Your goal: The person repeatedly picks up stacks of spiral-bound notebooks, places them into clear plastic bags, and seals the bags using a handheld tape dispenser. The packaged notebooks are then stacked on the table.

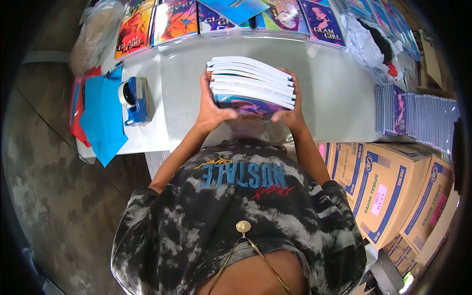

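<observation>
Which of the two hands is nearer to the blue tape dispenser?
The left hand. It is to the right of the tape dispenser, not touching it, holding the left side of the notebooks. The right hand is farther away, at their right side.

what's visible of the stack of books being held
The stack is several notebooks or books, their white, papery page edges layered and slightly bowed, with coloured cover edges between. A purple, pink and blue cover shows on the side toward the person. The left hand and right hand grip its two ends over the pale table; table contact is unclear.
</observation>
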The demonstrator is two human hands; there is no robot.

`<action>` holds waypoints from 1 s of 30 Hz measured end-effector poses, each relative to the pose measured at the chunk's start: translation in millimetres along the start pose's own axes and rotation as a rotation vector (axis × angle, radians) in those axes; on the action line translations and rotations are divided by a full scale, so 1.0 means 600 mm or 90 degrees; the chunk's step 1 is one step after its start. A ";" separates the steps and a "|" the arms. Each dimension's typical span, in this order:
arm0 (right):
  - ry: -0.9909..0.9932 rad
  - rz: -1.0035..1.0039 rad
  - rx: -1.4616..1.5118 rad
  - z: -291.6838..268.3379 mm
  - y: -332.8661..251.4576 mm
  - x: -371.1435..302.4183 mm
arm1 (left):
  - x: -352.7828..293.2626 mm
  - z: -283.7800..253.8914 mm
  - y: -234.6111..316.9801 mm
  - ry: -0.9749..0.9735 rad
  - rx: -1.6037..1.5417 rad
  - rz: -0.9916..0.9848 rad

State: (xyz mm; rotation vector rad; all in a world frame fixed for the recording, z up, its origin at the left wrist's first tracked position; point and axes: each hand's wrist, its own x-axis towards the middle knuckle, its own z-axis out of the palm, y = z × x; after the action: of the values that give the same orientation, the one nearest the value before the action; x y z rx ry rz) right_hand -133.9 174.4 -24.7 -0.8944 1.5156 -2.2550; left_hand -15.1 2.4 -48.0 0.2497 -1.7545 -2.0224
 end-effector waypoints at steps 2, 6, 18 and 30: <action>0.020 0.041 -0.061 -0.001 0.000 0.002 | -0.004 0.014 -0.003 0.063 0.044 0.000; 0.030 -0.033 -0.057 0.003 0.004 0.003 | -0.009 -0.003 -0.006 0.111 0.138 0.113; 0.084 -0.037 -0.123 -0.024 0.024 0.031 | -0.011 -0.056 0.215 0.045 0.389 0.559; 0.046 0.085 -0.022 -0.030 0.016 0.010 | 0.017 -0.044 0.043 0.031 0.366 0.187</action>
State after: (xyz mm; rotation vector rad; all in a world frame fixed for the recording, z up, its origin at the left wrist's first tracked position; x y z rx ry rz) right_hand -151.1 180.2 -35.9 -0.7055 1.6007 -2.1939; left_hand -7.6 -28.3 -25.8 0.1980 -2.1613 -1.2712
